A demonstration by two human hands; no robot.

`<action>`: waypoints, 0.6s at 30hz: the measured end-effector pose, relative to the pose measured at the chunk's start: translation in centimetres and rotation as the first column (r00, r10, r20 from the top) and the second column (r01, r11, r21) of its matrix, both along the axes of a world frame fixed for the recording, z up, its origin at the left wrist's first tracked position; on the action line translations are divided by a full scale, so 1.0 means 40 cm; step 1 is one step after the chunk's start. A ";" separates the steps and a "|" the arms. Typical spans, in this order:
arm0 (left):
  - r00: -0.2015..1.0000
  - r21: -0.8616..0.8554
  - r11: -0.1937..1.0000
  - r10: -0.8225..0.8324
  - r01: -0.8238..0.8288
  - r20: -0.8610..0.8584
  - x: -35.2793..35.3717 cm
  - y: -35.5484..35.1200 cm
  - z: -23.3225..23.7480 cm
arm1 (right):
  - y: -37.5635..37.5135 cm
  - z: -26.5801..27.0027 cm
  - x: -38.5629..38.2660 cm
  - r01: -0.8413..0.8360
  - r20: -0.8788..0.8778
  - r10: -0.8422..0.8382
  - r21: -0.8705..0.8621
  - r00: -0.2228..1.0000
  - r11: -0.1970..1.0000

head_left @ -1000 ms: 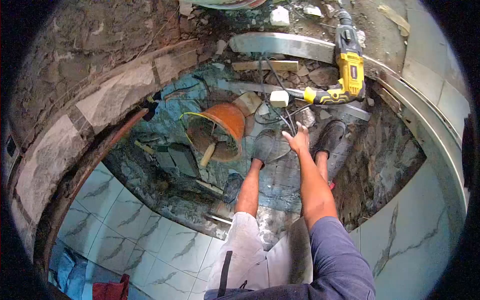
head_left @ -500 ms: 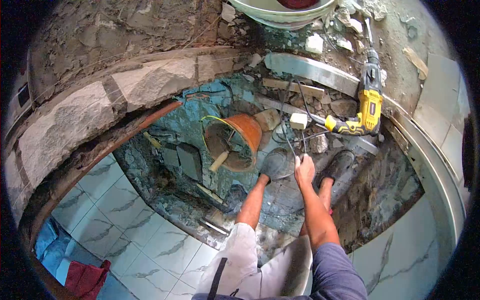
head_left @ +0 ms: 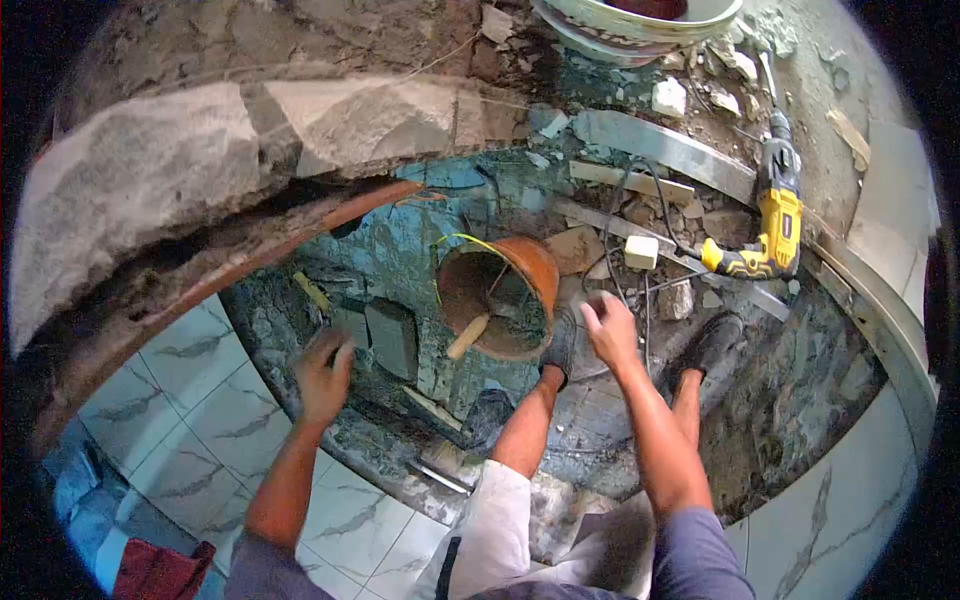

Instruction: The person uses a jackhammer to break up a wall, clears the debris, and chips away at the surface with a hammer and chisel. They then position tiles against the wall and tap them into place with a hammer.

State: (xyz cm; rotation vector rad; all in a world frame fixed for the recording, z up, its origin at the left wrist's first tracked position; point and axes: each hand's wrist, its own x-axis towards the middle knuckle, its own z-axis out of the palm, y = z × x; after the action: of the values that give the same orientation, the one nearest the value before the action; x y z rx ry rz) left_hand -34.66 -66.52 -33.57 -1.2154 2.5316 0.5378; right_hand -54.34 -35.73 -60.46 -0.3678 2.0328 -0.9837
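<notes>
My right hand (head_left: 612, 330) is raised between the orange bucket (head_left: 548, 275) and a black power cord (head_left: 648, 310), its thumb and fingers apart with nothing in them. The bucket lies tipped toward me. A trowel-like tool with a wooden handle (head_left: 468, 337) rests in it, the handle sticking out over the rim. On the left, my left hand (head_left: 325, 378) reaches over the dark, wet floor beside two flat grey slabs (head_left: 390, 340). Its fingers are slightly blurred and loosely apart. Just beyond them lies a small piece with a yellowish handle (head_left: 311, 291).
A yellow and black rotary hammer drill (head_left: 778, 225) lies on rubble at the right, near a white plug or socket block (head_left: 641, 252). A white bucket (head_left: 640, 38) stands at the top. A stone-faced curved ledge (head_left: 190, 140) runs along the left; marble-pattern tiles (head_left: 200, 400) lie below it.
My left hand has come into view at the left. My right hand has let go of the black cord and its fingers have opened. The whole view has shifted slightly.
</notes>
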 end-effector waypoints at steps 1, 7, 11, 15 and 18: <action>0.991 0.058 0.995 -0.087 0.082 0.098 -0.015 -0.046 -0.125 | 0.038 0.039 -0.024 0.002 0.080 -0.001 -0.010 0.997 1.000; 0.809 0.367 0.803 -0.558 0.470 0.185 -0.127 -0.376 -0.893 | 0.331 0.050 -0.099 0.022 0.159 -0.049 0.168 0.986 0.986; 0.615 0.344 0.780 -0.624 0.523 0.481 -0.302 -0.312 -1.051 | 0.472 0.074 -0.127 0.116 0.120 -0.149 0.250 0.982 0.961; 0.425 0.392 0.648 -0.742 0.653 0.518 -0.267 -0.332 -1.166 | 0.526 0.096 -0.121 0.194 0.167 -0.262 0.340 0.950 0.920; 0.504 0.280 0.600 -0.791 0.749 0.346 -0.253 -0.340 -1.167 | 0.570 0.088 -0.097 0.220 0.106 -0.275 0.362 0.956 0.906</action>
State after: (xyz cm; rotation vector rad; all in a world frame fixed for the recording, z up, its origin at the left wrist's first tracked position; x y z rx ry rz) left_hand -44.79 -80.12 -80.25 -0.0243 2.2710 0.1139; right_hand -58.23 -12.94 -56.95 0.1577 2.0907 -0.7513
